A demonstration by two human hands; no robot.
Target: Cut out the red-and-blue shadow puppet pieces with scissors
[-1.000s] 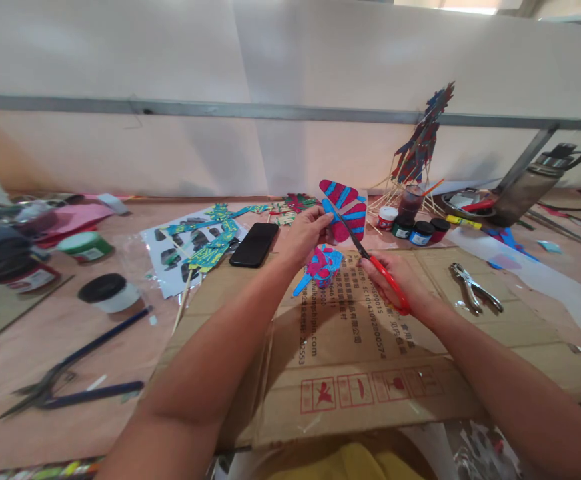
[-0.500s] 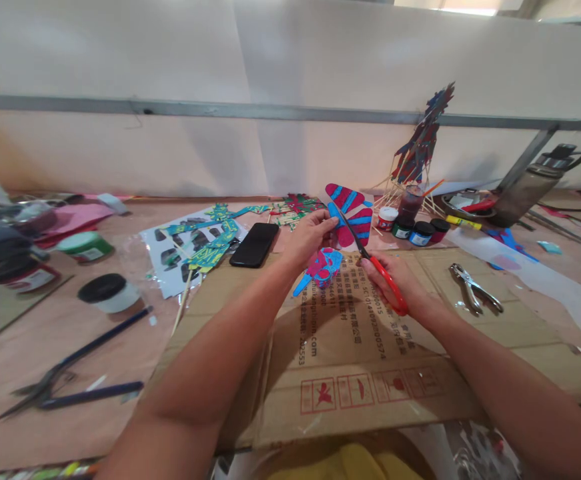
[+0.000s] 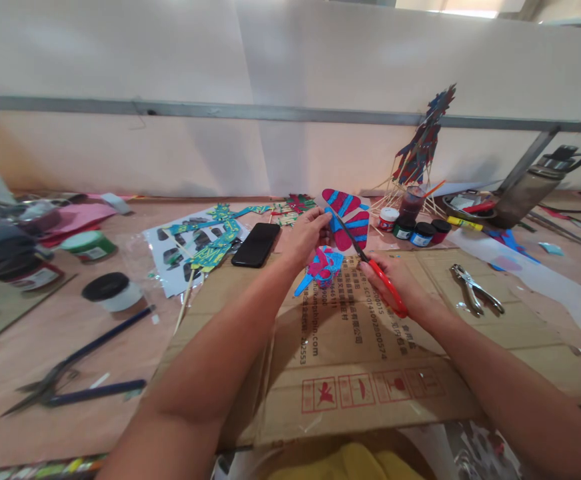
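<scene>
My left hand [image 3: 311,233] pinches the left edge of a painted cutout [image 3: 351,230] striped in magenta and blue, holding it up above the cardboard. In my right hand [image 3: 394,283] is a pair of scissors [image 3: 387,290] with red handles. Their dark blades cross in front of the cutout, tips close to my left fingers; whether they are cutting into it I cannot tell. Below my left hand, a second blue and magenta cutout [image 3: 321,268] lies on the flattened cardboard [image 3: 330,347].
A black phone [image 3: 256,245] and teal-yellow painted pieces [image 3: 215,250] lie left of my hands. A hole punch [image 3: 476,290] rests to the right. Several paint jars [image 3: 423,234], a bottle [image 3: 533,183] and painted figures on sticks [image 3: 420,143] stand behind. Large shears [image 3: 80,363] lie at left.
The striped cutout has turned slightly and shifted a little down and left with my left hand. The scissors stay in my right hand, hardly moved.
</scene>
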